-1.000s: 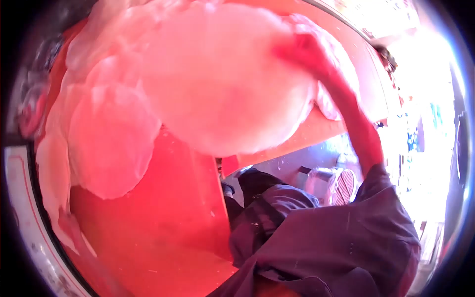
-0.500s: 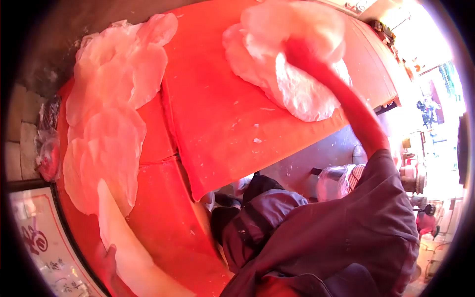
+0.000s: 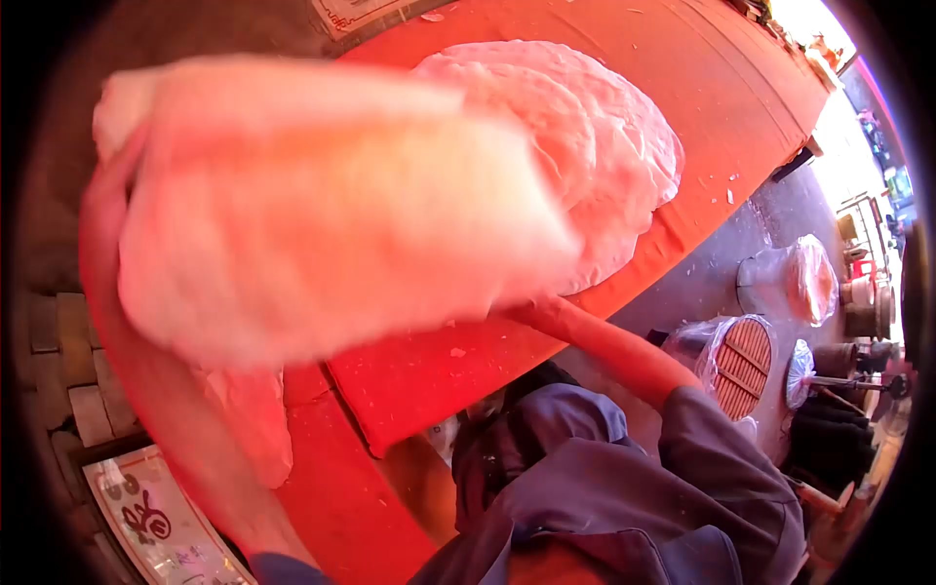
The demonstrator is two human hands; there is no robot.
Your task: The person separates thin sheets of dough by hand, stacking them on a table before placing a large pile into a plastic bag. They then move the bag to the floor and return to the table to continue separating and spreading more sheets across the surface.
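A large pale sheet [image 3: 341, 214], blurred by motion, is raised above the red-covered table. My left hand [image 3: 125, 166] grips its left edge, with the arm running up along the left side. At the lower right edge is my right hand [image 3: 522, 310]; its fingers are hidden by the sheet. Behind the raised sheet, a pile of wrinkled, rounded pale sheets [image 3: 604, 146] lies on the red cover [image 3: 702, 88]. Another pale piece [image 3: 255, 419] shows below, beside my left forearm.
A framed sheet with writing [image 3: 161, 517] is at the lower left, near stacked blocks [image 3: 83, 380]. On the floor at the right stand a plastic-wrapped slatted stool [image 3: 746, 366] and another wrapped item [image 3: 814, 278]. Small scraps dot the red cover.
The pale sheet has been lifted from the left side and now spans between my hands. My right hand has moved down and left from the far pile. The view has shifted.
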